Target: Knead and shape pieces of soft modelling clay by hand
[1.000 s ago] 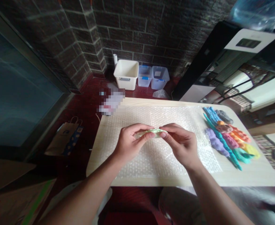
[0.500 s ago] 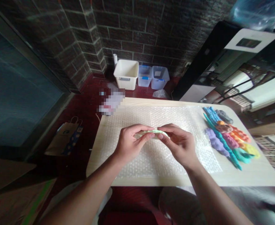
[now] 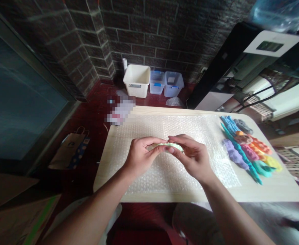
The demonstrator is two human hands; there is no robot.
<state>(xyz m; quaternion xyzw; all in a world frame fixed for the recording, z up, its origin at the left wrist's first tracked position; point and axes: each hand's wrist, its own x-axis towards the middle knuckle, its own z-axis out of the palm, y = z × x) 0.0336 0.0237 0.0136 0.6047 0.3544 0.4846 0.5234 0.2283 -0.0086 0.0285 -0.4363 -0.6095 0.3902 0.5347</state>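
Observation:
Between both hands, above the table's middle, is a small pale-green piece, soft and strip-like, perhaps clay or yarn; its exact kind I cannot make out. My left hand pinches its left end between thumb and fingers. My right hand grips the right part, its thumb against the near side. The two thumbs meet in front and hide part of the piece. Under the hands lies a sheet of bubble wrap. Off to the right sit several soft coloured lumps and strands, among them a purple one and a teal strand.
The pale wooden table has rounded corners. Behind it on the floor stand a cream bin and two clear plastic boxes. A paper bag is on the left. A tall black-and-white water dispenser stands at the back right.
My right hand has shifted slightly left along the pale-green piece, its thumb now against my left thumb. My left hand stays nearly still.

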